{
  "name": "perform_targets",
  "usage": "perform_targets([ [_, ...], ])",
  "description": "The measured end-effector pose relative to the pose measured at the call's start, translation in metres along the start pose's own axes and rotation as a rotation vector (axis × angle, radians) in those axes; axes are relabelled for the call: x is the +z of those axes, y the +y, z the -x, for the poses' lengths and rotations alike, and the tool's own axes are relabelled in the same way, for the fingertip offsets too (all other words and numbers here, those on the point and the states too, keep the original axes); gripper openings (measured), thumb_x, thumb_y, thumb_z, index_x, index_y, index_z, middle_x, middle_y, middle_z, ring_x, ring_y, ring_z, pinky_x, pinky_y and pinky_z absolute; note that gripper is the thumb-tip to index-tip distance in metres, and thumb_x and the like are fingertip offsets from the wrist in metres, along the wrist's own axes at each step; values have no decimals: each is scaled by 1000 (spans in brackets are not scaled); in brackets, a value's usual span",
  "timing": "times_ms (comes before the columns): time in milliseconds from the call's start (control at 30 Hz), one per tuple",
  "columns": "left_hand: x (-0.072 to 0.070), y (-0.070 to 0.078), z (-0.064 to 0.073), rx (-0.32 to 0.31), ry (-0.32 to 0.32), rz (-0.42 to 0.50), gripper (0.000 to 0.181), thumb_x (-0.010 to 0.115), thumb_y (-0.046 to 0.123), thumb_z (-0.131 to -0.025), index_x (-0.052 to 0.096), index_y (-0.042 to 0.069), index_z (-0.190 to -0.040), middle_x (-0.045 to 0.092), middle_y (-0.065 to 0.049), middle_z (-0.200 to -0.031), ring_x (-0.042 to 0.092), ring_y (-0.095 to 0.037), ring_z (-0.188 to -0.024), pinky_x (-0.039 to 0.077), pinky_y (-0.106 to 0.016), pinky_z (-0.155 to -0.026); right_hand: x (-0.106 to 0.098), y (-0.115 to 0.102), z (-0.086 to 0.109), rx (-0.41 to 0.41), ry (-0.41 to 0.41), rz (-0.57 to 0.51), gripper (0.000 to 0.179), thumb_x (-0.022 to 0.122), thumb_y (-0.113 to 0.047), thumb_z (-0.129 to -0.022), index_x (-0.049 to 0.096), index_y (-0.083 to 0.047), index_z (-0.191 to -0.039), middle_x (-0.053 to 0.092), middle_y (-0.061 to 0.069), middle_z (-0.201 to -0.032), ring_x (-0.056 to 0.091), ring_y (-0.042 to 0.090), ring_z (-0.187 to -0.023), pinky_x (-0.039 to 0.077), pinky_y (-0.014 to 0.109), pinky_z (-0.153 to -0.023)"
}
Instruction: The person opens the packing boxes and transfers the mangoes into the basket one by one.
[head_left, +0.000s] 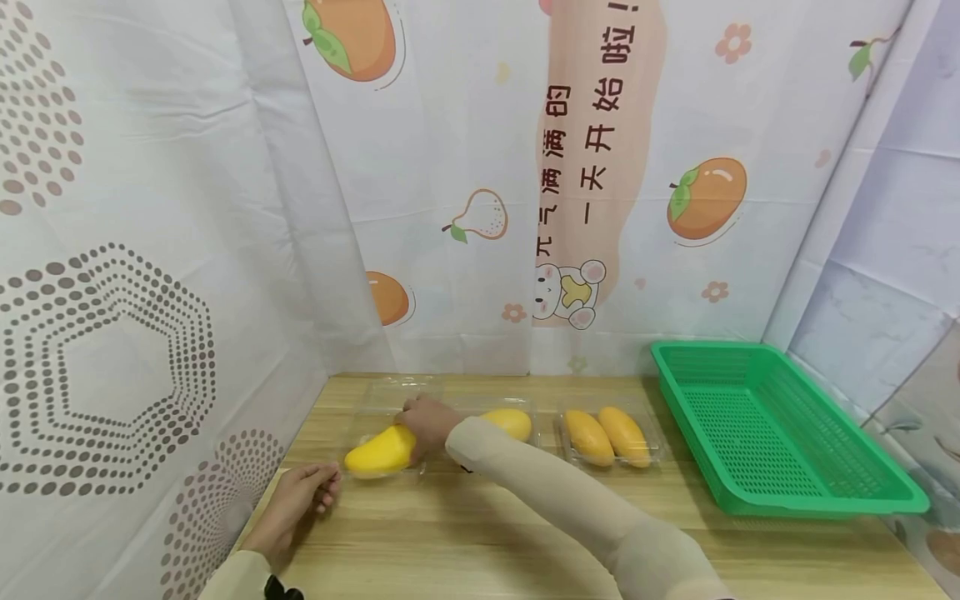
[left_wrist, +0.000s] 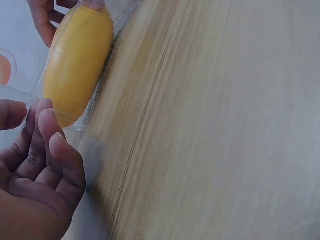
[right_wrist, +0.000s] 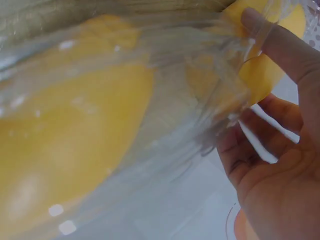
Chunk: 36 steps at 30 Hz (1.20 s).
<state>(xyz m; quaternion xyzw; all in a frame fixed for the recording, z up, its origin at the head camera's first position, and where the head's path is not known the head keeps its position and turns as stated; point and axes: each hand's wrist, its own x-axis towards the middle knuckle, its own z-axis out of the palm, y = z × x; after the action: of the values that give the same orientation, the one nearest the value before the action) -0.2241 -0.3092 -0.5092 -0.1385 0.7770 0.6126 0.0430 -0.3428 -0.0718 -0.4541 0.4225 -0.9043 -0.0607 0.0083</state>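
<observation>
A yellow mango (head_left: 378, 452) lies in a clear plastic box on the left of the table, its lid raised at the back. My right hand (head_left: 431, 423) grips the mango's right end, thumb on top and fingers behind in the right wrist view. My left hand (left_wrist: 37, 175) is beside the box's left end with loosely bent fingers; whether a fingertip touches the plastic cannot be told. Another clear box with a yellow mango (head_left: 510, 423) stands just right of my right hand, partly hidden by the forearm; it fills much of the right wrist view, blurred.
Farther right, a clear box (head_left: 654, 454) holds two orange-yellow mangoes (head_left: 624, 435). A green plastic basket (head_left: 813, 505) stands at the table's right side. Printed curtains (head_left: 450, 333) hang behind and left of the wooden table (head_left: 420, 542).
</observation>
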Motion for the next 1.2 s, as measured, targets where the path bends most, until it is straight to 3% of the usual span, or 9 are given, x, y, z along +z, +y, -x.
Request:
perform_targets([
  [167, -1, 2, -1, 6, -2, -9, 34, 58, 27, -106, 67, -6, -102, 65, -5, -81, 57, -16, -70, 51, -27, -58, -2, 0, -2, -45, 5, 18, 71, 94, -50, -71, 68, -20, -130, 69, -9, -117, 55, 10, -102, 46, 21, -92],
  [467, -1, 6, -3, 20, -12, -27, 36, 58, 29, -106, 67, -6, -103, 65, -6, -83, 57, -16, -72, 51, -27, -59, -4, 3, -4, -63, -13, 32, 68, 94, -48, -72, 68, -21, -130, 64, -8, -119, 53, 8, -104, 47, 21, -94],
  [733, -2, -1, -1, 9, -7, -35, 34, 57, 27, -107, 67, -5, -100, 64, -5, -82, 56, -17, -72, 50, -26, -59, -3, 0, 0, -98, -31, -33, 63, 94, -45, -73, 69, -18, -124, 69, -7, -111, 62, 7, -99, 51, 20, -89],
  [1200, 0, -3, -2, 28, 37, -32, 33, 58, 24, -106, 68, -6, -98, 63, -5, -80, 55, -15, -69, 49, -25, -58, -2, 8, 4, -171, 100, 46, 66, 91, -50, -73, 68, -16, -125, 71, -5, -112, 61, 10, -98, 50, 20, -87],
])
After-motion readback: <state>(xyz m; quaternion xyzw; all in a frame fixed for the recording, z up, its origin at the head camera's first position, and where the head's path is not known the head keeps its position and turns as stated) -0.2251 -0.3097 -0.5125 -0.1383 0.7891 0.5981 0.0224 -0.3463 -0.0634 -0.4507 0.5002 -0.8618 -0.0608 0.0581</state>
